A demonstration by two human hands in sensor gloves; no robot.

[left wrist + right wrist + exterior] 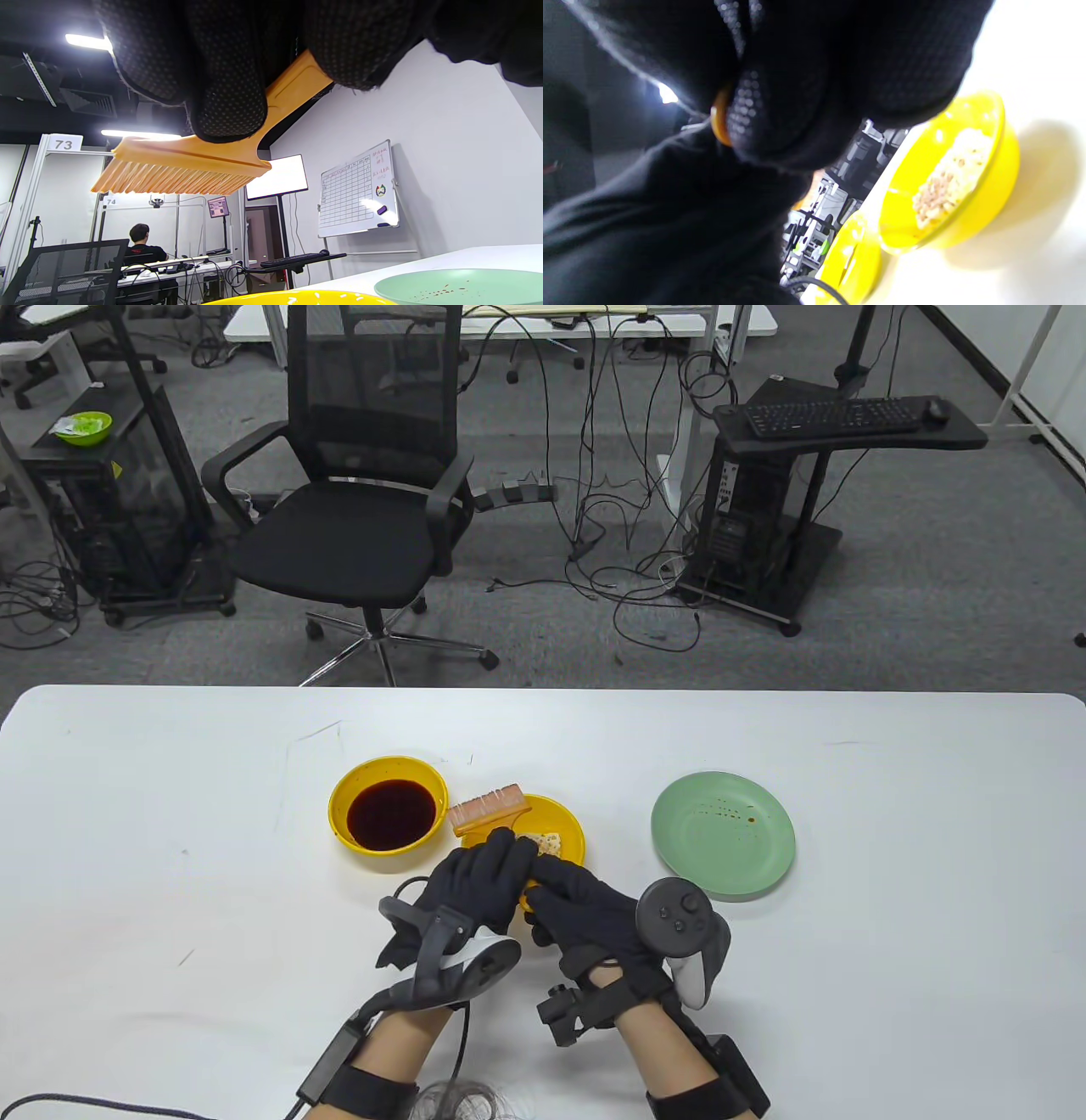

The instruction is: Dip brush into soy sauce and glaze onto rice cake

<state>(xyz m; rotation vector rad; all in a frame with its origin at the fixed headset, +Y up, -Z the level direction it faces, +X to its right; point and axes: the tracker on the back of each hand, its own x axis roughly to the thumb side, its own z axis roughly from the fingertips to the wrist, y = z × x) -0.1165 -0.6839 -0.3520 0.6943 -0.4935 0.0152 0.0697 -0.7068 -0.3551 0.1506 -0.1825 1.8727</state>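
Note:
An orange brush (490,810) hangs bristles-down over the left edge of the yellow bowl (570,823) that holds the rice cake (547,842). My left hand (507,853) grips the brush handle; in the left wrist view my fingers (229,106) wrap the handle above the bristles (174,176). My right hand (550,881) meets the left and pinches the handle's end (719,116). The yellow bowl of dark soy sauce (390,813) stands just left of the brush. The rice cake (946,178) also shows in the right wrist view.
A green plate (721,844) with a few sauce drops lies to the right of the rice cake bowl. The white table's far edge (543,691) is beyond the bowls, with an office chair (356,500) behind it.

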